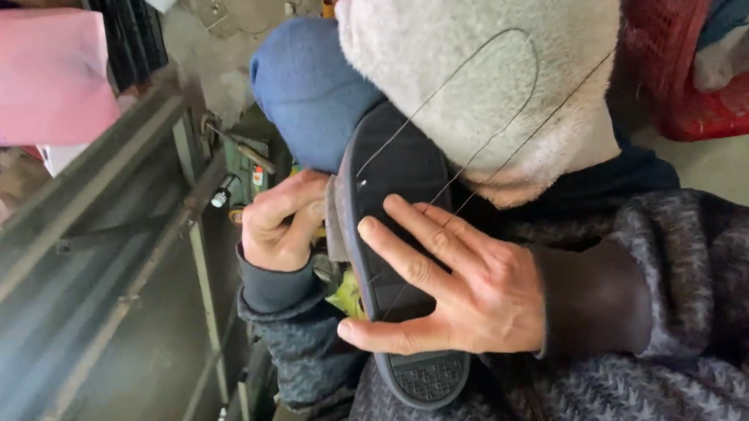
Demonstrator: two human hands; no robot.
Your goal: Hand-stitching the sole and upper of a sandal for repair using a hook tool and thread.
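Observation:
A fuzzy grey slipper boot (488, 39) with a dark rubber sole (389, 188) rests on my lap, sole facing up. My right hand (448, 284) lies flat on the sole with fingers spread and the thumb hooked round its edge. A thin dark thread (493, 69) loops from the sole over the grey upper and runs under my right fingers. My left hand (283, 221) is curled tight at the sole's left edge, pinching something small that I cannot make out. A blue fabric piece (309, 89) sits behind the sole.
A grey metal frame (82, 280) slants across the left. A pink plastic bag (8, 79) hangs at the upper left. A red plastic basket (720, 31) with folded cloth stands on the concrete floor at the upper right.

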